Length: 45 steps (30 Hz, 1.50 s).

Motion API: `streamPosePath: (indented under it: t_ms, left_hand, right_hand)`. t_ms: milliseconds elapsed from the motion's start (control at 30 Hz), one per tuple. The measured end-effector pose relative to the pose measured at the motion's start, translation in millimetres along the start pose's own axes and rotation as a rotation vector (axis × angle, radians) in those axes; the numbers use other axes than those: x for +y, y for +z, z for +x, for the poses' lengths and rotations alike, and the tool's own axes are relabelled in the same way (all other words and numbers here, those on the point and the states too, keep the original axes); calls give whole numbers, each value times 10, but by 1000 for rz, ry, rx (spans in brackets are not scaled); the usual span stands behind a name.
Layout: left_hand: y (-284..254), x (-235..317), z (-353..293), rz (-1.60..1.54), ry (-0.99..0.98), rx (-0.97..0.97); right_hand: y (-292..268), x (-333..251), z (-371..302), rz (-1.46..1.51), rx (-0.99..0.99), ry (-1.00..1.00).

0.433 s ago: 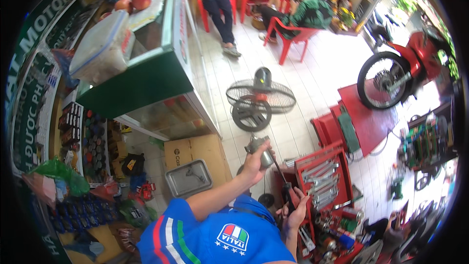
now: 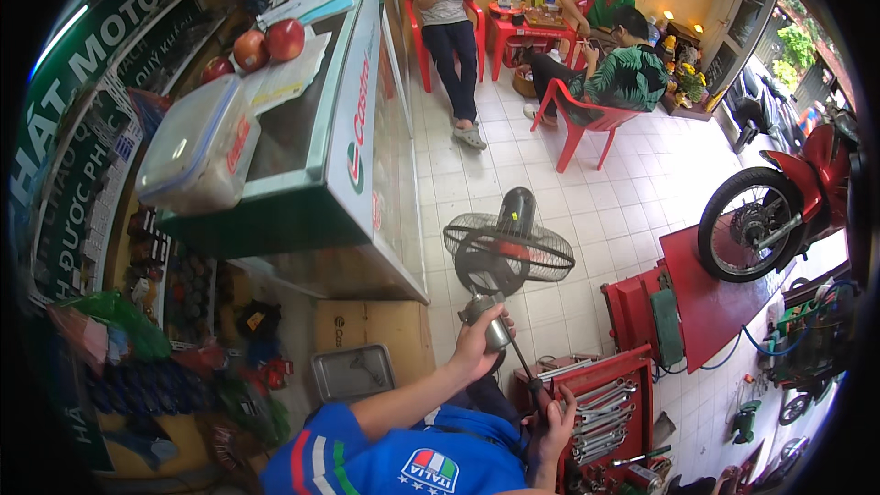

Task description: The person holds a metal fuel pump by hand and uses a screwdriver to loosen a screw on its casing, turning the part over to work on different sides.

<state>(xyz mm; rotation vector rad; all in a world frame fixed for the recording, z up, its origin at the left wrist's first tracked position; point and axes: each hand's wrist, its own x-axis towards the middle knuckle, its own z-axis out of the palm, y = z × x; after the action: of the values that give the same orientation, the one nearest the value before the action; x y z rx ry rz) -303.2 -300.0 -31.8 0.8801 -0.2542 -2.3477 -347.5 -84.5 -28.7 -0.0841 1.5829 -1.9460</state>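
Observation:
My left hand (image 2: 475, 350) is closed around a grey metal part (image 2: 496, 334) with a rounded, cylinder-like body, held up in front of my chest. What kind of part it is, I cannot make out. Lower and to the right, my right hand (image 2: 555, 429) grips a screwdriver (image 2: 540, 394) by its dark and red handle. Its thin shaft slants up and left to the lower end of the metal part. Whether the tip touches the part is too small to tell.
Close on my right stands a red tool cabinet (image 2: 637, 367) with several wrenches (image 2: 605, 408). Ahead are a floor fan (image 2: 509, 252) and a red lift (image 2: 683, 312) bearing a motorcycle (image 2: 779, 192). Left are a glass counter (image 2: 275, 243) and a metal tray (image 2: 353, 372). Several people sit at the back.
My view has tilted up, so the fan, counter and seated people appear lower. Both hands keep their holds on the metal part and the screwdriver, in nearly the same pose.

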Motion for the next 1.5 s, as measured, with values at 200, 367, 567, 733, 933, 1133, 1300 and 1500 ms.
streamPosePath:
  t_ms: [200,367,567,733,933,1133,1300,1500]
  left_hand:
    - [367,58,342,0,90,61]
    - [813,153,572,33,112,-2]
    - [926,204,862,96,114,6]
    - [1011,391,999,75,91,-12]
    - [1165,730,1312,1,166,-28]
    - [1287,877,1575,-39,197,-17]
    - [1444,882,1829,-82,249,33]
    - [1910,520,2309,-129,278,88]
  right_hand:
    - [-160,-173,621,245,-224,194]
    - [71,-271,931,7,-162,-194]
    - [104,-522,1254,-13,-189,91]
    - [397,-550,1475,57,-129,-128]
    - [649,-729,1886,-94,-226,8]
    - [853,-745,2148,-103,-289,-158]
    - [899,-1099,2593,-124,-427,109]
    - [655,-1312,3326,-115,-328,-125]
